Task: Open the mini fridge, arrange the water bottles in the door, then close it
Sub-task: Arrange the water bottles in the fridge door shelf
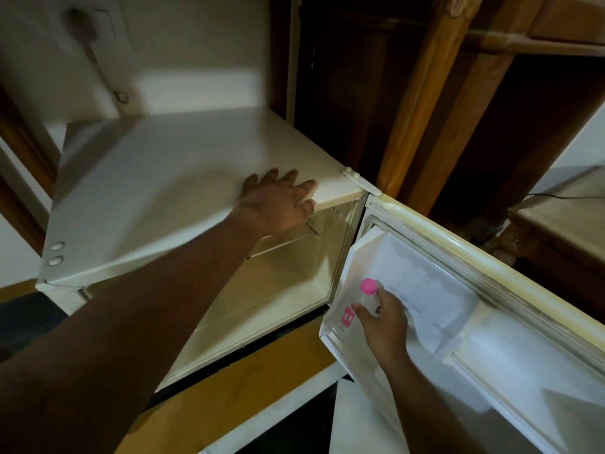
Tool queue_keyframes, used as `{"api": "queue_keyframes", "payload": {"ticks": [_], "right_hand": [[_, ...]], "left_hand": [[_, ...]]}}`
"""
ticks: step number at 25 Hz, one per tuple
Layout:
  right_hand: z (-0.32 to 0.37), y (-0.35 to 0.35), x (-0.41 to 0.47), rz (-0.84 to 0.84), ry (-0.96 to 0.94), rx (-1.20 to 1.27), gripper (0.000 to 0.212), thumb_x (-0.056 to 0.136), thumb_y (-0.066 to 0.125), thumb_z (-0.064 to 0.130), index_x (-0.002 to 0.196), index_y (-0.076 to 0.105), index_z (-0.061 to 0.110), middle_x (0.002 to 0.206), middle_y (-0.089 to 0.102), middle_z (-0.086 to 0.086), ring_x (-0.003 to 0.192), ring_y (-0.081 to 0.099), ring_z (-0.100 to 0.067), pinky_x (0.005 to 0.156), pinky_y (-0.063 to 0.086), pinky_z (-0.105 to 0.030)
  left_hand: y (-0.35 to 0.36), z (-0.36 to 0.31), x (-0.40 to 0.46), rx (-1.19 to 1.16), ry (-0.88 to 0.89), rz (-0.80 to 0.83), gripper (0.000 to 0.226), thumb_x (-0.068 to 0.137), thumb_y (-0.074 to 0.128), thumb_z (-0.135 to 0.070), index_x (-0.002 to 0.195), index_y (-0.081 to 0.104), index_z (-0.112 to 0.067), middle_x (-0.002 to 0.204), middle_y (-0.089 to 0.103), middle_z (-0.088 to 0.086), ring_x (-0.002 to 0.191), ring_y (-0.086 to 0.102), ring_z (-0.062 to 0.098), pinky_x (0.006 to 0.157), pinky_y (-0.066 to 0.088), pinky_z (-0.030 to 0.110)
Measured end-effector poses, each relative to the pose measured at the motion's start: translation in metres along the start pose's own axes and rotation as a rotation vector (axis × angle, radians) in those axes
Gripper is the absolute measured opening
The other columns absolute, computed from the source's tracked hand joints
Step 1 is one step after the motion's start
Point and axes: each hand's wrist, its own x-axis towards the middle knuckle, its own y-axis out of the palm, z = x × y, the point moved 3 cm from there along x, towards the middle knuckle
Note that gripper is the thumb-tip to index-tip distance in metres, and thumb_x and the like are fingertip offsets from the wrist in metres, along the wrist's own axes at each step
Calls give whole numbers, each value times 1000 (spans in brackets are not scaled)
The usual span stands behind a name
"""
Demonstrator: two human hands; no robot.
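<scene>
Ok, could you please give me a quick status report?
Left hand flat on fridge top. Right hand gripping pink-capped bottle in open door shelf. Nothing blocking.

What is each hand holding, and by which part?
Right hand holds the bottle by its upper body, just under the pink cap. Left hand holds nothing; it rests flat on the fridge top.

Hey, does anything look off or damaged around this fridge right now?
The open door's white seal shows dark grime along its edge. No spill shows; the right hand holds the pink-capped bottle upright.
</scene>
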Motion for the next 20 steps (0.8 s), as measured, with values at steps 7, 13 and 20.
{"api": "queue_keyframes", "payload": {"ticks": [7,13,20], "right_hand": [[-24,-25,-28,-19,61,22,62,89,68,36,141,46,10,143,51,-12,130,50,-29,108,41,-39],[-96,-79,-63,319,179,-829,48,84,72,22,127,54,13,132,59,-10,121,56,-26,97,51,-37],[-139,-108,-85,411,184,-809,69,89,68,23,148,33,14,154,38,-8,142,35,-23,115,31,-31]], "left_hand": [[-1,-1,0,2,13,8,61,93,19,-61,153,14,-46,166,12,-4,151,10,29,117,9,56],[-6,-5,-6,4,18,-4,59,97,22,-57,154,16,-43,166,14,-2,151,11,28,118,11,54],[-7,-6,-7,9,18,-10,59,97,22,-56,154,17,-42,166,14,-1,151,12,30,118,11,55]]}}
